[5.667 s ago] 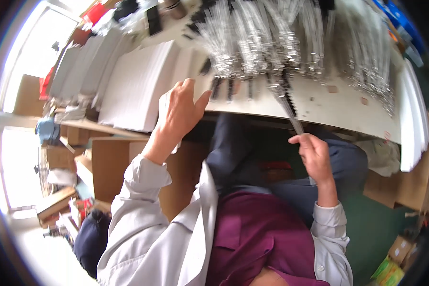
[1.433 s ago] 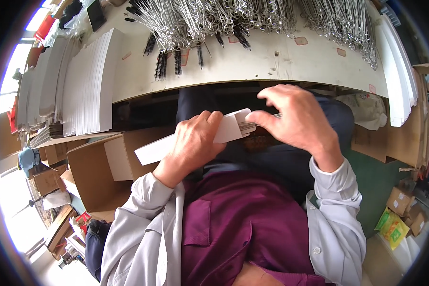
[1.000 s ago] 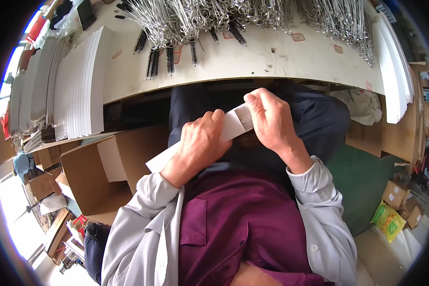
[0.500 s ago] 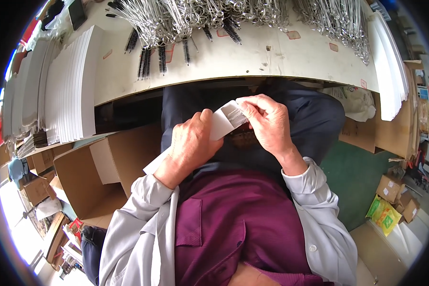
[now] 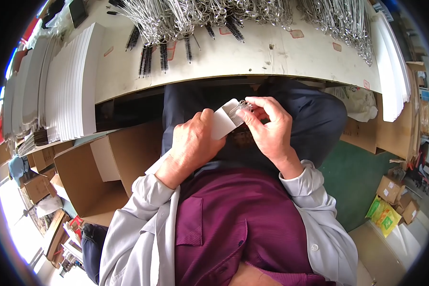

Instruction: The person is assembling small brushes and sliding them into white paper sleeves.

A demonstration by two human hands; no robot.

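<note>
My left hand [image 5: 193, 140] is wrapped around a long, narrow white box [image 5: 222, 126] held above my lap. The box slants, with its open end up and to the right and its other end running back under my left wrist. At the open end, my right hand [image 5: 271, 125] pinches the looped ends of a bundle of shiny wire pieces [image 5: 244, 106]. Their shafts lie inside the mouth of the box. How far in they reach is hidden by the box walls.
Wire-handled brushes [image 5: 190, 19] are heaped along the table [image 5: 243, 62], some with black bristles [image 5: 144, 62] toward me. White boxes [image 5: 71, 86] stand in a row at left, more white boxes [image 5: 393, 71] at right. An open cardboard carton [image 5: 88, 174] sits at my left.
The wire bundle's looped ends now show between my right fingers, and the wires sit deeper in the box mouth. My left hand keeps its hold on the box.
</note>
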